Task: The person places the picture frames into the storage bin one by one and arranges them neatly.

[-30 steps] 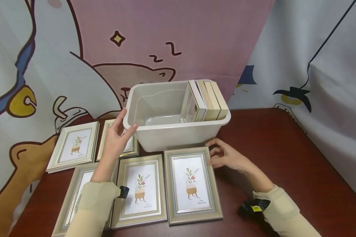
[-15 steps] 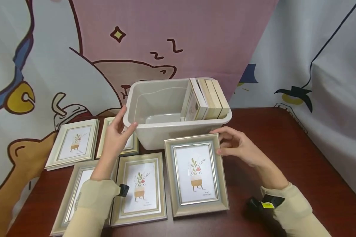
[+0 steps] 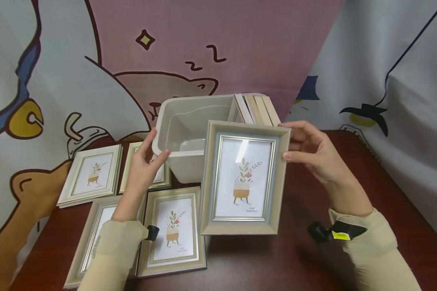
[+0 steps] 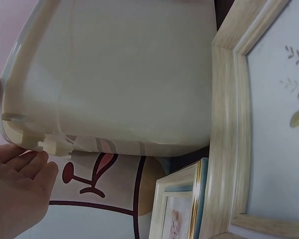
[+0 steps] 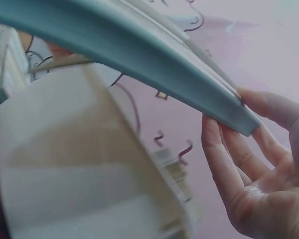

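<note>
My right hand (image 3: pixel 322 159) pinches a picture frame (image 3: pixel 209 182) by its upper right corner and holds it upright above the table. The frame has a beige border, a grey-blue inner band and a plant-pot print. In the right wrist view its blue-grey side edge (image 5: pixel 154 74) runs between thumb and fingers. A pale plastic bin (image 3: pixel 185 167) stands behind, its front right part hidden by the frame. At the bin's left end my left hand (image 3: pixel 143 171) grips the rim, fingers curled beneath it in the left wrist view. Several frames (image 3: pixel 264 111) stand on edge at the bin's right end.
Front left on the dark red table (image 3: pixel 240 266) lie a beige-and-gold frame (image 3: pixel 202 242) and another beige frame (image 3: pixel 78 246), partly under the left sleeve. Behind them are cream frames (image 3: pixel 89 198) and a gold-edged frame (image 3: pixel 131 149). A cartoon-print curtain (image 3: pixel 269 48) hangs behind the bin.
The right hand has lifted the picture frame off the table, raising it and tilting it upright in front of the bin. The left hand keeps its hold on the bin rim.
</note>
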`<state>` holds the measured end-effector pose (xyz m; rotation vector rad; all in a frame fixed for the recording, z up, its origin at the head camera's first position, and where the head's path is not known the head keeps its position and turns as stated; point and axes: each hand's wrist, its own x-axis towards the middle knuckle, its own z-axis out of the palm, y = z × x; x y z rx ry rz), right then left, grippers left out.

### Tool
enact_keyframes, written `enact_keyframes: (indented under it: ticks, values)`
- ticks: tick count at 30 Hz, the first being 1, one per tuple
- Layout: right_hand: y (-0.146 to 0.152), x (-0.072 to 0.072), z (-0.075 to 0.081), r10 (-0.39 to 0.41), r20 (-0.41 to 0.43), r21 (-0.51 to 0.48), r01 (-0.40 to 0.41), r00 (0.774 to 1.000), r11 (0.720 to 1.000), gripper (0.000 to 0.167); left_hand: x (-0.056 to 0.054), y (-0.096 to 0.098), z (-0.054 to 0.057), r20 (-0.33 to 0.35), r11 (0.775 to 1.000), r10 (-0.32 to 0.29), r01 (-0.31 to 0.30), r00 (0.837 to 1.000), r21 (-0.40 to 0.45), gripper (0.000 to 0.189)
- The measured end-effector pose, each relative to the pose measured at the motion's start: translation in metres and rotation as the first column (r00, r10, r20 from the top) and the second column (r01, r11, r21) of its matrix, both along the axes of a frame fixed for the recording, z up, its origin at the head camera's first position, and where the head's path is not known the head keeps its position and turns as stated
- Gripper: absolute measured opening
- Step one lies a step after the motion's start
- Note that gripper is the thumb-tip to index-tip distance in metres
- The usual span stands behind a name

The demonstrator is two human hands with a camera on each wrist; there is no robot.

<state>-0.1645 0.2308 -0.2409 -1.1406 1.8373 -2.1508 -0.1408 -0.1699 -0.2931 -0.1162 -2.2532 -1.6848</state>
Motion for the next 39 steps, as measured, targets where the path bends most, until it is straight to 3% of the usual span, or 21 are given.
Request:
enact_keyframes:
  ticks: [5, 9, 11, 17, 19, 22, 26, 30, 33, 37, 39]
  values:
    - [-0.004, -0.004, 0.026, 0.039, -0.008, -0.170, -0.040, 0.999, 0.985, 0.065, 0.001, 0.000, 0.001, 0.008, 1.000, -0.003, 0.003, 1.000, 0.003, 0.071]
    - [-0.010, -0.006, 0.045, 0.074, -0.009, -0.331, -0.072, 0.997, 0.941, 0.061, 0.001, 0.000, 0.001, 0.012, 1.000, -0.006, 0.006, 1.000, 0.009, 0.071]
    - [-0.014, -0.006, 0.054, 0.053, 0.014, -0.392, -0.043, 0.999, 0.919, 0.058, 0.001, 0.000, 0.000, 0.010, 1.000, -0.009, 0.009, 1.000, 0.019, 0.071]
    - [-0.030, -0.007, 0.077, -0.091, 0.045, -0.464, 0.102, 0.995, 0.880, 0.054, 0.000, 0.000, -0.001, -0.010, 0.999, -0.023, 0.024, 1.000, 0.044, 0.070]
    - [-0.036, -0.008, 0.082, -0.191, 0.022, -0.444, 0.181, 0.981, 0.877, 0.053, 0.000, -0.001, -0.001, -0.004, 0.999, -0.017, 0.017, 1.000, 0.039, 0.071]
    - [-0.045, -0.009, 0.085, -0.291, 0.033, -0.449, 0.274, 0.956, 0.850, 0.052, 0.000, -0.001, -0.001, 0.002, 1.000, -0.012, 0.012, 1.000, 0.029, 0.071]
    - [-0.055, -0.011, 0.083, -0.370, 0.039, -0.466, 0.344, 0.928, 0.815, 0.054, 0.000, -0.002, -0.001, -0.002, 0.999, -0.018, 0.018, 1.000, 0.029, 0.071]
    - [-0.065, -0.017, 0.076, -0.491, -0.040, -0.427, 0.429, 0.870, 0.796, 0.053, 0.001, -0.002, -0.001, -0.006, 1.000, -0.014, 0.014, 1.000, 0.023, 0.071]
    - [-0.072, -0.024, 0.069, -0.599, -0.140, -0.376, 0.518, 0.788, 0.768, 0.051, 0.001, -0.002, -0.001, -0.009, 1.000, -0.007, 0.007, 1.000, 0.015, 0.071]
    - [-0.078, -0.033, 0.055, -0.679, -0.241, -0.315, 0.606, 0.693, 0.730, 0.049, 0.001, -0.001, -0.001, -0.001, 1.000, -0.003, 0.003, 1.000, 0.020, 0.071]
    - [-0.081, -0.036, 0.048, -0.692, -0.265, -0.274, 0.635, 0.672, 0.722, 0.049, 0.001, 0.000, -0.001, 0.002, 1.000, 0.000, 0.000, 1.000, 0.018, 0.071]
